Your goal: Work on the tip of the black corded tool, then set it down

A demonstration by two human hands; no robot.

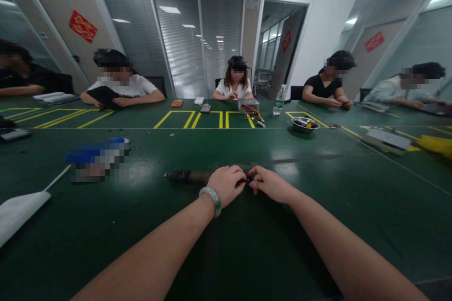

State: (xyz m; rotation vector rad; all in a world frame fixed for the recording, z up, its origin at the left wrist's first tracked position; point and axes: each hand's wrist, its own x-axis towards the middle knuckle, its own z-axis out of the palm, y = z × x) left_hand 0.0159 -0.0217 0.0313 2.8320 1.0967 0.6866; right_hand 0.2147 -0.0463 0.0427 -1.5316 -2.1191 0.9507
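A dark, long tool with a brownish body (189, 177), like an electric screwdriver, lies flat on the green table (148, 225). My left hand (226, 185), with a pale bangle on the wrist, is curled over its right end. Right beside it, my right hand (270, 184) is closed with fingers pinched at the same end of the tool. What the fingertips of the right hand pinch is too small to make out. The two hands nearly touch.
A blue and white item (97, 157) and a white sheet (21, 209) lie at left. Farther off are a metal bowl (303, 124), a water bottle (279, 99) and a grey box with coloured wires (249, 106). Several people sit around the table's far and side edges.
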